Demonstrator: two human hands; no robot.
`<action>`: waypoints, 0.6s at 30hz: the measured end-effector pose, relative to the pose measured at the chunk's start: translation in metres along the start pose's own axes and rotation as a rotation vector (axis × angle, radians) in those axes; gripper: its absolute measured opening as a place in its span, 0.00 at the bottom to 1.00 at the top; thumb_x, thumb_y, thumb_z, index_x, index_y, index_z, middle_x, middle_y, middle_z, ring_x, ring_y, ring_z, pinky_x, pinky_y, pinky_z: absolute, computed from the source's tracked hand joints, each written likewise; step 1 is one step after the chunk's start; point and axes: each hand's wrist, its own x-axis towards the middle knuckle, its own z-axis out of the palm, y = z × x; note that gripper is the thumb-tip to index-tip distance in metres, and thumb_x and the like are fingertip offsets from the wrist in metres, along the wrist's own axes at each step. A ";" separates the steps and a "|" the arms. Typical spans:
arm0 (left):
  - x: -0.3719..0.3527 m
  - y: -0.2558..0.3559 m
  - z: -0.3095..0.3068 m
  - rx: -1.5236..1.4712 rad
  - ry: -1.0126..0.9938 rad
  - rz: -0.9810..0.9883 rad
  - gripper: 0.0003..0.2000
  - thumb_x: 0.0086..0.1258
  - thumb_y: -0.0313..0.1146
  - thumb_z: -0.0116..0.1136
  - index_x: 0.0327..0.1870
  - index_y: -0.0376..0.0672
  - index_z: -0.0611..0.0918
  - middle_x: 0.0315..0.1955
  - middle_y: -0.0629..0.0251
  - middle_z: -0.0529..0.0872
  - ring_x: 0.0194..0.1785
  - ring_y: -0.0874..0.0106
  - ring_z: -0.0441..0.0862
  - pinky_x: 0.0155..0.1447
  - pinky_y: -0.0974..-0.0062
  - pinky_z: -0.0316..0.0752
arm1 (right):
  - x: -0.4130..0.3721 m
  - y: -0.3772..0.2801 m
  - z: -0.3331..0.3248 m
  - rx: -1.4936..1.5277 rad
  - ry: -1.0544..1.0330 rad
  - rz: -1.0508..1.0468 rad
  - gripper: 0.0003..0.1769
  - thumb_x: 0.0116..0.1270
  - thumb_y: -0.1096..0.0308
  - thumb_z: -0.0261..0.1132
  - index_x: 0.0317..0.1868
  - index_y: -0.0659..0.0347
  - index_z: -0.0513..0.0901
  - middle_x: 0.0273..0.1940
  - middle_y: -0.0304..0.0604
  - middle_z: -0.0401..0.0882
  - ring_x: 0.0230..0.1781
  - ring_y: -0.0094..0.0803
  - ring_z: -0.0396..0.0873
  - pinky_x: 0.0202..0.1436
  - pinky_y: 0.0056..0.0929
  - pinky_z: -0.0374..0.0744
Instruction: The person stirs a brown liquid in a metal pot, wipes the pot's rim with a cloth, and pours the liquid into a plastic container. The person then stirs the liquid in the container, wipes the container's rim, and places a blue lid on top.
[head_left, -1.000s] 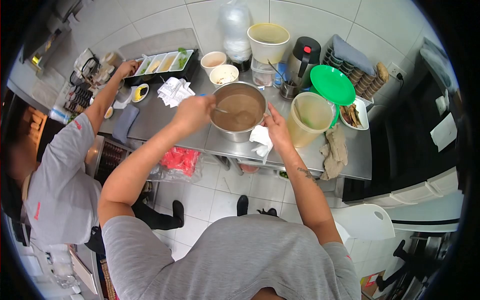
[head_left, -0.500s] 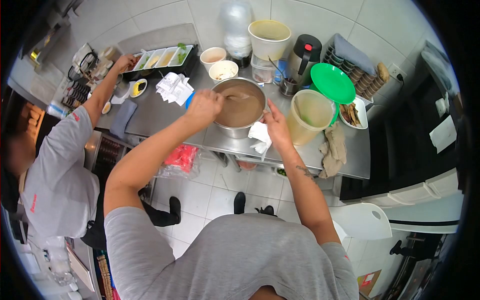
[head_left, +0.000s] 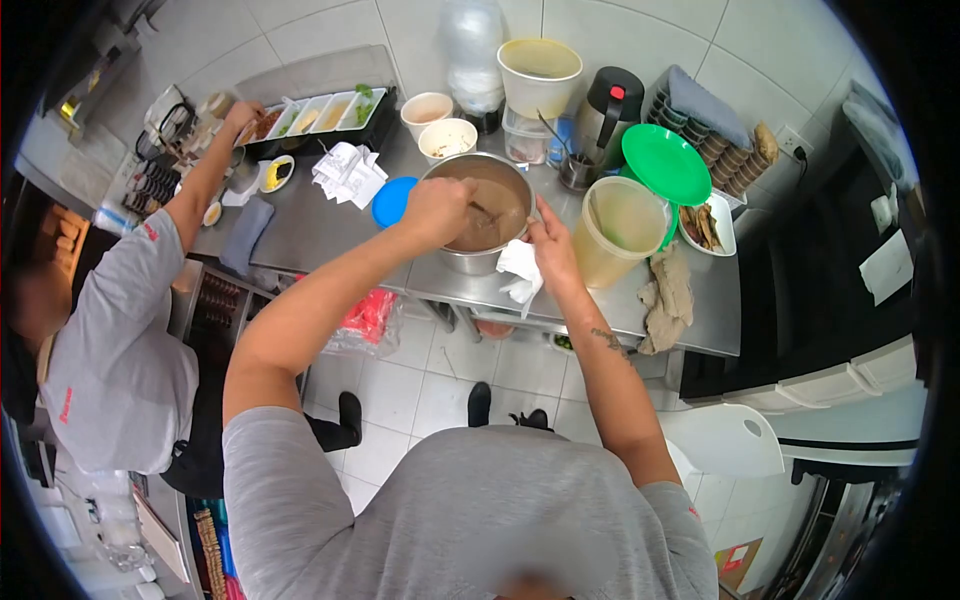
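- Closest: gripping a utensil (head_left: pixel 484 213) with the left hand (head_left: pixel 447 212), dipping into brown liquid (head_left: pixel 508 193); mostly hidden by fingers.
- Clasping the steel pot (head_left: pixel 466 263) at its right rim with the right hand (head_left: pixel 548 242), next to a crumpled white cloth (head_left: pixel 518 265).
- Near the front edge of the tabletop (head_left: pixel 295 225): same pot, between blue lid (head_left: pixel 392 203) and cloudy pitcher (head_left: pixel 600 255).
- Just beyond: two white bowls (head_left: pixel 424 146).
- Farther, toward the wall: yellow-rimmed tub (head_left: pixel 540 90) on a clear container (head_left: pixel 523 147); at left, co-worker's hand (head_left: pixel 245 114) at compartment tray (head_left: pixel 379 127).
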 end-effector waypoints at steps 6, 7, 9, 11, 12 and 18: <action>0.003 -0.019 0.007 0.350 0.156 0.345 0.07 0.50 0.28 0.56 0.31 0.42 0.78 0.26 0.60 0.81 0.33 0.58 0.79 0.39 0.62 0.74 | 0.001 0.002 0.001 0.014 0.020 -0.012 0.27 0.68 0.68 0.52 0.67 0.63 0.60 0.24 0.33 0.71 0.22 0.17 0.68 0.26 0.16 0.68; 0.003 -0.023 0.007 0.431 0.135 0.386 0.07 0.49 0.28 0.57 0.31 0.42 0.78 0.25 0.60 0.81 0.32 0.58 0.79 0.38 0.63 0.74 | 0.001 0.002 0.001 0.015 0.021 -0.006 0.27 0.68 0.68 0.52 0.67 0.63 0.60 0.24 0.33 0.71 0.22 0.17 0.68 0.26 0.16 0.68; 0.002 -0.020 -0.009 0.525 -0.067 0.329 0.07 0.49 0.30 0.58 0.30 0.42 0.80 0.26 0.58 0.82 0.33 0.58 0.80 0.38 0.63 0.75 | 0.000 0.001 0.001 0.018 0.027 0.005 0.27 0.68 0.68 0.52 0.67 0.63 0.60 0.24 0.33 0.71 0.22 0.17 0.68 0.26 0.16 0.68; 0.005 -0.010 -0.030 0.523 -0.283 0.251 0.06 0.50 0.31 0.58 0.29 0.41 0.81 0.26 0.57 0.83 0.34 0.58 0.81 0.38 0.63 0.76 | -0.002 -0.002 0.002 0.012 0.023 -0.005 0.27 0.68 0.68 0.52 0.67 0.62 0.60 0.24 0.33 0.70 0.22 0.17 0.68 0.25 0.16 0.68; 0.007 -0.002 -0.048 0.475 -0.395 0.198 0.06 0.51 0.31 0.58 0.29 0.41 0.82 0.27 0.56 0.84 0.34 0.58 0.82 0.39 0.63 0.76 | -0.002 -0.003 0.003 0.009 0.019 -0.010 0.27 0.69 0.68 0.52 0.67 0.62 0.60 0.24 0.33 0.70 0.22 0.17 0.68 0.25 0.16 0.68; 0.018 -0.004 -0.045 0.126 -0.462 0.068 0.06 0.53 0.29 0.56 0.30 0.39 0.82 0.27 0.51 0.83 0.35 0.55 0.82 0.39 0.61 0.76 | -0.003 -0.005 0.003 -0.006 -0.003 0.000 0.28 0.68 0.69 0.51 0.68 0.64 0.58 0.24 0.34 0.71 0.23 0.18 0.67 0.27 0.17 0.68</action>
